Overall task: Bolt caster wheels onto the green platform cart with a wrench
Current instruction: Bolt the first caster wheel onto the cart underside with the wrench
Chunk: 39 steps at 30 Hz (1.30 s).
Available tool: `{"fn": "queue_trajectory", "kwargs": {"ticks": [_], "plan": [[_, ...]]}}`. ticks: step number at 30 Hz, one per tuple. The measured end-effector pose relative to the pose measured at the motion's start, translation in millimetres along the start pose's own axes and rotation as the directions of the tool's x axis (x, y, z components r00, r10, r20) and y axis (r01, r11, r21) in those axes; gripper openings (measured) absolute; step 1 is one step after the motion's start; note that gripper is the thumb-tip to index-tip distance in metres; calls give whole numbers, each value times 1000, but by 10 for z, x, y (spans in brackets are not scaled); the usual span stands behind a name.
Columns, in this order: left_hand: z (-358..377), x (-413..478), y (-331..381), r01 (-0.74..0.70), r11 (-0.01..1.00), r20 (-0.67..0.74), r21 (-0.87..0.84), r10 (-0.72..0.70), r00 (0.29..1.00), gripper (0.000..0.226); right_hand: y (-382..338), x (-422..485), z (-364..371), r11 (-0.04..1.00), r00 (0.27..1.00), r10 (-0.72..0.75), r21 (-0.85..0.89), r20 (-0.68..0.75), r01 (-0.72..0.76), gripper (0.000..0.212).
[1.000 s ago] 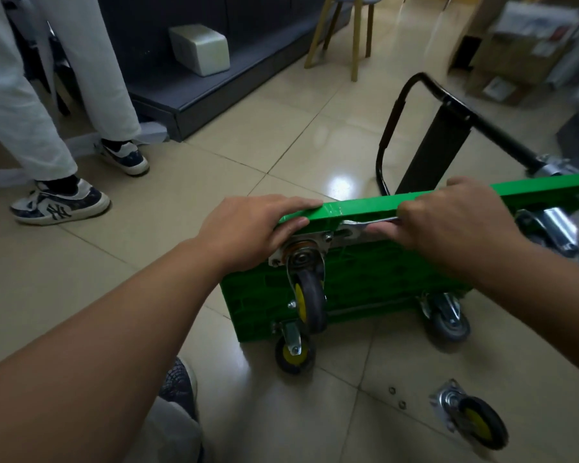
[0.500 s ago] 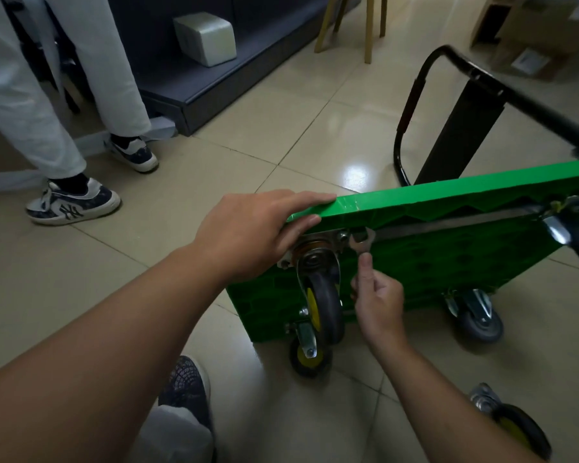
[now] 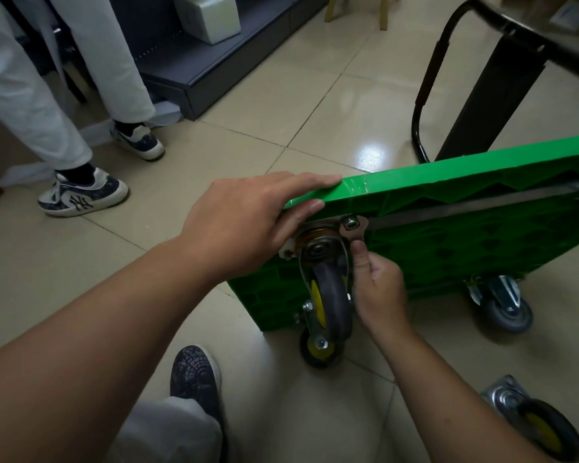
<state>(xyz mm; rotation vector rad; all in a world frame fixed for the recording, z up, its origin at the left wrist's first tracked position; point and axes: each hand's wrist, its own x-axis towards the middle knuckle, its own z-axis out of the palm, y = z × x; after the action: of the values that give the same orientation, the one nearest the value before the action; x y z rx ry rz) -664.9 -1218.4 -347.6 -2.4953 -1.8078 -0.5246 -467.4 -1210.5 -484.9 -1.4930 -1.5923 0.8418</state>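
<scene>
Head view. We see the left hand (image 3: 244, 225) laid flat-fingered on the upper edge of the green platform cart (image 3: 465, 235) (tipped on its side). The right hand (image 3: 378, 289) pinches the wrench (image 3: 353, 228), its head on a nut beside the caster wheel (image 3: 331, 295). A sneaker (image 3: 81, 197) reads "NY".

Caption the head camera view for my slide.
Left hand steadies the green cart; right hand holds a wrench on a caster bolt.
</scene>
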Motion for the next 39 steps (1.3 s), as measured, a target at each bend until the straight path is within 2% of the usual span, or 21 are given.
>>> {"fn": "queue_trajectory", "kwargs": {"ticks": [1, 3, 6, 7, 10, 12, 14, 15, 16, 17, 18, 19, 20, 21, 22, 23, 24, 25, 28, 33, 39], "plan": [[-2, 3, -4, 0, 1000, 0, -2, 0, 1000, 43, -24, 6, -122, 978, 998, -51, -206, -29, 44, 80], [-5, 9, -18, -6, 1000, -7, -7, 6, 1000, 43, -98, 40, -394, 823, 969, -230, -550, -92, 143, 72], [-6, 31, -23, -15, 1000, -9, -24, 15, 1000, 42, -310, 161, -767, 511, 880, -475, -817, -10, 267, 67], [-3, 32, -28, -12, 1000, -7, -29, 12, 1000, 42, -419, 223, -874, 407, 865, -497, -865, 59, 293, 67], [9, 26, -20, -19, 999, -4, -33, 19, 1000, 45, -858, 381, -1165, 98, 861, -407, -923, 304, 373, 70], [6, 22, -10, -19, 999, 1, -35, 19, 1000, 44, -1151, 437, -1237, -90, 810, -399, -897, 430, 432, 70], [0, 16, 3, -12, 999, 12, -37, 13, 1000, 45, -1364, 470, -1254, -221, 745, -411, -850, 526, 479, 68], [-2, 13, 7, -9, 999, 13, -35, 9, 1000, 45, -1437, 472, -1277, -239, 731, -426, -846, 533, 477, 68], [-4, 11, 9, -7, 999, 10, -35, 7, 1000, 45, -1476, 466, -1317, -197, 738, -442, -858, 510, 475, 69], [0, 8, 6, -7, 999, 3, -39, 7, 1000, 44, -1470, 451, -1372, -96, 749, -470, -871, 466, 482, 71], [10, 8, 1, -11, 999, -5, -44, 11, 1000, 43, -1416, 422, -1417, 80, 754, -528, -862, 390, 501, 71], [16, 12, -5, -15, 999, -11, -46, 14, 1000, 42, -1350, 352, -1422, 347, 772, -575, -774, 271, 530, 71], [20, 14, -7, -17, 999, -10, -46, 16, 1000, 43, -1274, 219, -1370, 658, 831, -540, -550, 133, 515, 72], [24, 10, -9, -16, 999, -8, -44, 16, 1000, 43, -1163, 71, -1268, 878, 900, -436, -224, -8, 423, 75], [32, 5, -16, -17, 999, -10, -38, 17, 1000, 44, -1031, -34, -1123, 956, 957, -273, 80, -102, 281, 77], [35, -1, -17, -19, 999, -16, -33, 19, 1000, 44, -889, -102, -941, 952, 985, -120, 268, -124, 150, 77], [34, -2, -15, -23, 999, -22, -32, 22, 1000, 44, -739, -139, -748, 943, 994, -19, 328, -105, 53, 75], [31, 1, -8, -26, 999, -28, -33, 25, 999, 44, -609, -165, -581, 948, 997, 13, 318, -78, 13, 75], [23, -6, 6, -29, 999, -39, -31, 28, 999, 43, -305, -119, -271, 968, 1000, -4, 253, -11, 6, 77], [23, 16, -21, -27, 999, -59, -21, 26, 998, 40, -90, -77, -61, 962, 1000, 6, 272, -11, -3, 61], [23, 13, -13, -17, 1000, -49, -6, 17, 999, 41, -16, -21, 80, 956, 1000, 17, 292, 14, -21, 69]]}}
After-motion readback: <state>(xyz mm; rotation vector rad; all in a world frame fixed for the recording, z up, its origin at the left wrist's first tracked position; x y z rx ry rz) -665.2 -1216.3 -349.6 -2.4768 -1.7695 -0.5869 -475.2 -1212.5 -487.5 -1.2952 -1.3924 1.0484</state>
